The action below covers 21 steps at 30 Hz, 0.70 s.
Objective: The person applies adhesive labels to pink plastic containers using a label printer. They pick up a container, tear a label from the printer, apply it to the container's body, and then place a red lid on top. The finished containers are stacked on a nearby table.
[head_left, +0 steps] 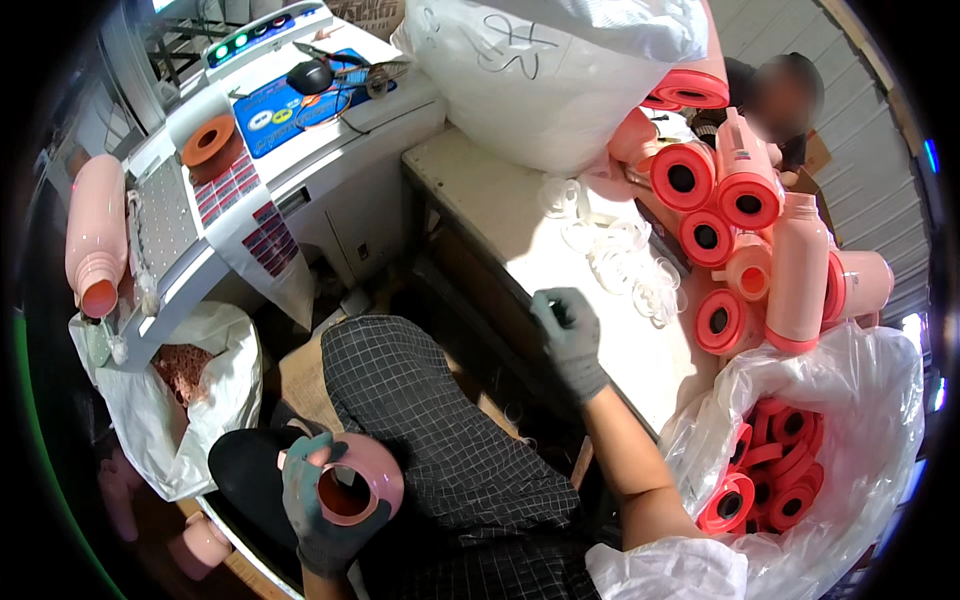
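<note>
Over my lap, my left hand (330,510) in a grey glove is wrapped round a pink jug-like vessel (388,475) with a side handle. Its round open mouth faces up and the inside looks dark reddish. My right hand (570,335), also gloved in grey, hovers at the near edge of the white table (480,200). Its fingers are curled in, and whatever they may hold is hidden. Just beyond that hand lies a loose heap of translucent white rings (635,265).
Pink bottles (797,265) with red bases crowd the table's right end. A clear bag (860,400) of red round parts (765,460) stands near my right arm. A big white bag (530,90) sits behind. Left are a machine (165,215), a lying pink bottle (97,225) and a white sack (225,400). Another person (785,100) is beyond.
</note>
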Each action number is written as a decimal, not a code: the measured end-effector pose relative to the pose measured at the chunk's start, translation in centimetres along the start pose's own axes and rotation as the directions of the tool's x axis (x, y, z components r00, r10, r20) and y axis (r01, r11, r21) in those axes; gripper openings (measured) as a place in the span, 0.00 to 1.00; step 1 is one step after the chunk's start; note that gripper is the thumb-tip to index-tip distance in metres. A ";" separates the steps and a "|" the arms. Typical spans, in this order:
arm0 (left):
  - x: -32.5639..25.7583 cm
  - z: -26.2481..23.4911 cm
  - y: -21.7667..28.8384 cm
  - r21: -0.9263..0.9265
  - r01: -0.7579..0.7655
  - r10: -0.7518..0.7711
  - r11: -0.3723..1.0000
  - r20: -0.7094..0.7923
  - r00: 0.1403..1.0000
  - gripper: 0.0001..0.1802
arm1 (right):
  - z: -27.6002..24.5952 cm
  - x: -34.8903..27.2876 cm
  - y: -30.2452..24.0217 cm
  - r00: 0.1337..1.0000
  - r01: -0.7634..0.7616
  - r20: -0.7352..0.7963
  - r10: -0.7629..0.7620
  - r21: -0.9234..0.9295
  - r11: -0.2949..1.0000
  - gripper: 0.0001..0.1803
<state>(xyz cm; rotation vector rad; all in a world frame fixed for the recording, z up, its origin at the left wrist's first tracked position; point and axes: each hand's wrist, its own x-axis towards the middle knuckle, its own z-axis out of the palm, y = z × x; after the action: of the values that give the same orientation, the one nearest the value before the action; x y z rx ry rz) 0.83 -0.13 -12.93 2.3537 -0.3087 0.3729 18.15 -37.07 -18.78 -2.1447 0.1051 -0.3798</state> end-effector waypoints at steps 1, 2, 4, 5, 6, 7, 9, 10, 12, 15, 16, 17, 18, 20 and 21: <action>0.1 0.1 0.2 -0.035 0.011 -0.011 0.999 -0.001 1.000 0.51 | -1.3 1.8 1.1 0.983 0.144 -0.081 -0.163 -0.198 0.970 0.08; 0.0 0.2 0.3 -0.069 0.024 -0.024 0.997 -0.001 1.000 0.50 | -2.0 3.4 2.3 0.936 0.256 -0.127 -0.329 -0.398 0.881 0.09; 0.2 0.6 0.1 -0.144 0.033 -0.033 0.989 0.006 0.999 0.51 | -3.2 6.5 2.7 0.880 0.281 -0.130 -0.457 -0.634 0.721 0.12; -0.5 0.9 -0.5 -0.185 0.094 -0.092 0.978 0.019 0.996 0.50 | -3.1 8.2 3.8 0.893 0.199 -0.091 -0.441 -0.798 0.568 0.10; -1.1 1.3 -1.1 -0.229 0.150 -0.147 0.962 0.032 0.989 0.50 | -2.8 9.9 5.6 0.954 0.104 -0.020 -0.300 -0.913 0.394 0.10; -1.1 1.3 -1.0 -0.386 0.293 -0.288 0.875 0.073 0.955 0.49 | -2.5 10.8 6.0 0.963 0.130 0.019 -0.268 -0.907 0.401 0.10; 0.1 0.7 -0.3 -0.212 0.123 -0.118 0.969 0.038 0.992 0.47 | -2.7 11.3 5.1 0.968 0.172 0.063 -0.243 -0.872 0.459 0.10; 1.1 -0.3 1.5 -0.105 0.104 -0.097 0.989 0.071 0.993 0.45 | -2.9 10.8 4.1 0.967 0.189 0.072 -0.243 -0.845 0.501 0.09; 1.1 -0.7 1.6 0.013 0.013 -0.014 1.000 0.046 0.999 0.45 | -3.0 10.4 3.9 0.959 0.222 0.075 -0.272 -0.797 0.562 0.09; 0.8 -0.6 1.5 0.125 -0.039 0.036 0.991 0.027 0.999 0.46 | -2.9 10.4 4.6 0.956 0.233 0.046 -0.291 -0.722 0.651 0.12; 0.6 -0.6 1.3 0.156 -0.038 0.035 0.987 0.019 0.999 0.45 | -2.8 10.4 4.4 0.970 0.189 0.016 -0.242 -0.675 0.713 0.12; 0.5 -0.5 1.1 0.157 -0.039 0.039 0.987 0.005 0.999 0.45 | -2.8 10.6 4.2 0.981 0.145 -0.009 -0.192 -0.624 0.768 0.12; 0.2 -0.4 0.7 0.156 -0.040 0.042 0.987 -0.007 0.999 0.45 | -2.9 10.5 3.9 0.990 0.097 -0.030 -0.139 -0.569 0.817 0.12; -0.7 0.1 -0.3 0.086 -0.013 0.015 0.996 -0.020 1.000 0.47 | -3.2 10.4 3.9 0.978 0.124 -0.081 -0.192 -0.514 0.849 0.12; -1.1 0.5 -1.2 0.015 0.016 -0.016 1.000 -0.020 1.000 0.48 | -3.4 10.7 4.4 0.967 0.147 -0.105 -0.230 -0.504 0.851 0.12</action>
<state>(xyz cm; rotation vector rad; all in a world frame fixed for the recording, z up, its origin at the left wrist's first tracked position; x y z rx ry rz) 0.30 0.53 -14.42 2.3649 -0.2787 0.3917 27.59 -44.61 -18.12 -2.6398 0.0892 -0.7074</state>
